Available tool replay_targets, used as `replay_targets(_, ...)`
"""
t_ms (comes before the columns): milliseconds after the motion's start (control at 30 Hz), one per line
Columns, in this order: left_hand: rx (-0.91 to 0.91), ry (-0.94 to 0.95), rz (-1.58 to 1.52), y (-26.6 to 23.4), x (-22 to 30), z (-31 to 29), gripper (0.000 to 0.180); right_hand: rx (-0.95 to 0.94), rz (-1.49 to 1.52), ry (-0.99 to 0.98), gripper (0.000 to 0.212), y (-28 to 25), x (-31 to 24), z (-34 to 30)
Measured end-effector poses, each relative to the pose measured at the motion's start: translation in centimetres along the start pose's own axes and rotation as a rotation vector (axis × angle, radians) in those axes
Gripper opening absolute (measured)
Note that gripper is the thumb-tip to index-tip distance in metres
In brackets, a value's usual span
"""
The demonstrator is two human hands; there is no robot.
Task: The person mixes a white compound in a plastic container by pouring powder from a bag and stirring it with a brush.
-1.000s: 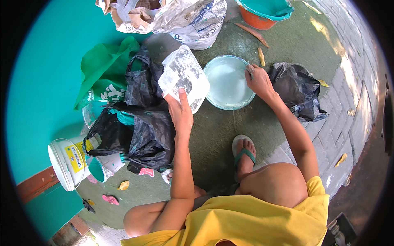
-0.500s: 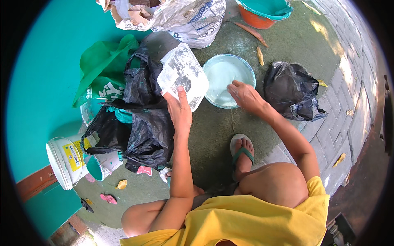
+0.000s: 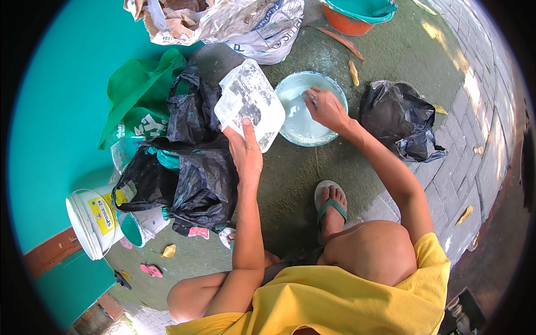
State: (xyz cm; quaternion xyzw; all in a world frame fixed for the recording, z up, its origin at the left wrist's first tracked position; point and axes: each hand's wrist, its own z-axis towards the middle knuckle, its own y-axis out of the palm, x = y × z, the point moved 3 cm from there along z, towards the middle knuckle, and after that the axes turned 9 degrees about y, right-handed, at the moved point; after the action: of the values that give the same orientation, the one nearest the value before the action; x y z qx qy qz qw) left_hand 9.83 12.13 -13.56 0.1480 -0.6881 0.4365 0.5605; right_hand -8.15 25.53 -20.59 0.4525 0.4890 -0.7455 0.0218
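My left hand (image 3: 245, 152) grips the near edge of a clear, paint-smeared plastic container (image 3: 249, 103) and holds it tilted above the black bags. My right hand (image 3: 325, 109) reaches into a round basin (image 3: 295, 135) of pale whitish-green liquid, fingers closed around a small tool whose tip dips in the liquid. The basin stands on the green-stained concrete floor just right of the container.
Black plastic bags (image 3: 192, 167) and a green bag (image 3: 140, 89) lie left. Another black bag (image 3: 397, 120) sits right of the basin. A white bucket (image 3: 92, 221) lies tipped at left, a sack (image 3: 223, 22) at top, a teal-and-orange tub (image 3: 357, 14) top right. My sandalled foot (image 3: 331, 209) is below.
My right hand moved from the basin's far right rim to its near edge, then up into the middle of the liquid. The left hand and container stayed put.
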Motion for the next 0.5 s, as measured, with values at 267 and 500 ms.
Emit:
replay_targets(267, 0.011, -0.010, -0.004, -0.2, 0.2, 0.2, 0.081, -0.104, 0.107, 0.116, 0.013, -2.1, -0.7, -3.0)
replay_targets(500, 0.019, -0.019, -0.026, 0.0, -0.2, 0.3, 0.080, 0.196, 0.040, 0.081, 0.013, -6.0, 1.5, -1.7)
